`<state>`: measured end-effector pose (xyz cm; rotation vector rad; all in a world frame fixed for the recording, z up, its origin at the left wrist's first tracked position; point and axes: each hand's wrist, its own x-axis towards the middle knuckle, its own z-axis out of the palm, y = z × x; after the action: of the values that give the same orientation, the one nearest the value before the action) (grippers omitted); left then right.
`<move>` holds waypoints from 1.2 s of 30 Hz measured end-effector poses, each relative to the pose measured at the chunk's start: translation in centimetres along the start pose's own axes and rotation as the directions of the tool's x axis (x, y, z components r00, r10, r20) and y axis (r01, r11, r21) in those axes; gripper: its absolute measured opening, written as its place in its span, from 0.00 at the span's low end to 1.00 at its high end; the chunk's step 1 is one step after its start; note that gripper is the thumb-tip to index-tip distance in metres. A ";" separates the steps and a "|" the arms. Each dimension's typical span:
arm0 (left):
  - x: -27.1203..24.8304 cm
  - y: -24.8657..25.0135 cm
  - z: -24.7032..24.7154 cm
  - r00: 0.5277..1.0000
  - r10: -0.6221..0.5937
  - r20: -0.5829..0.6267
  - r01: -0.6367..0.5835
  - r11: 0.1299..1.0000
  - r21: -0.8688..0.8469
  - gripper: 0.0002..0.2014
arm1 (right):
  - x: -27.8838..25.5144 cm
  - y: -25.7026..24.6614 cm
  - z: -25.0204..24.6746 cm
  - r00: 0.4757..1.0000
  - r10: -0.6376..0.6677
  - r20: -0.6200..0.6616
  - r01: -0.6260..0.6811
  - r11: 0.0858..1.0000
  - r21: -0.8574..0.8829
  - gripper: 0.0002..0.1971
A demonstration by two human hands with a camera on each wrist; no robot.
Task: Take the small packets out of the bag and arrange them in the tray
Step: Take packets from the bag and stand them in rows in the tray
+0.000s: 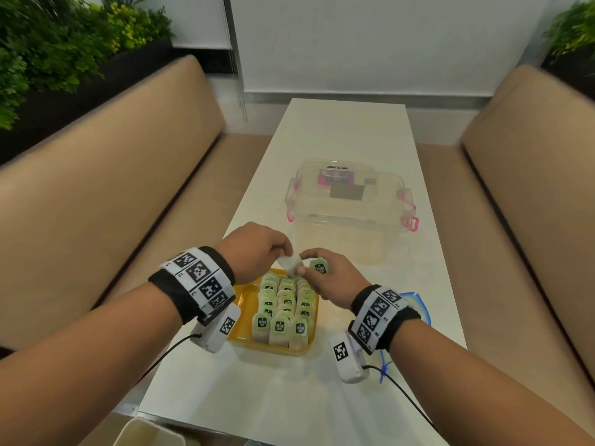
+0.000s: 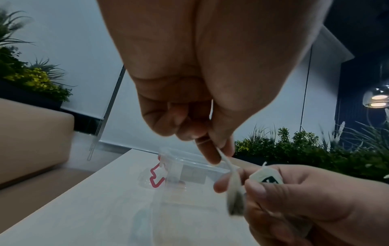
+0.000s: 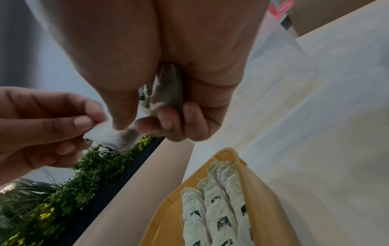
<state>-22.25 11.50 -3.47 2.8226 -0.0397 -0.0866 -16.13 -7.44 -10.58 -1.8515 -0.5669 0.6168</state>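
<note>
A yellow tray [image 1: 242, 305] on the white table holds several small green-labelled packets [image 1: 283, 312] standing in three rows, also seen in the right wrist view as packets [image 3: 219, 208] inside the tray [image 3: 249, 176]. Above the tray's far end both hands pinch one pale packet [image 1: 291, 264] between them. My left hand [image 1: 286, 254] pinches its top edge. My right hand [image 1: 306, 269] pinches the same packet [image 3: 118, 135] with thumb and forefinger and keeps a second packet [image 1: 318, 267] tucked under its other fingers [image 3: 168, 89]. The clear blue-edged bag [image 1: 421, 303] lies under my right wrist.
A clear plastic box [image 1: 351, 194] with pink latches stands on the table beyond the hands. Tan bench seats [image 1: 106, 194] run along both sides of the narrow table. A pale container corner [image 1: 145, 432] shows at the near left edge.
</note>
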 end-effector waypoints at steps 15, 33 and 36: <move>-0.7 -0.2 0.0 0.998 -0.050 0.024 0.048 0.997 0.062 0.08 | 1.3 0.0 2.7 0.996 -0.093 0.014 0.094 0.989 -0.113 0.10; -1.5 -3.2 8.7 0.757 -0.210 0.619 -0.069 0.916 0.395 0.15 | 0.4 1.1 0.1 0.990 0.137 -0.023 -0.137 0.990 0.027 0.03; -0.9 -3.3 9.1 0.767 -0.204 0.608 -0.055 0.924 0.379 0.13 | 0.2 1.3 0.0 0.996 0.083 -0.034 -0.082 0.996 0.019 0.02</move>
<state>-23.63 11.87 -13.11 3.0120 -0.1043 -1.1867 -15.90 -7.76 -11.80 -1.8724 -0.4629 0.6414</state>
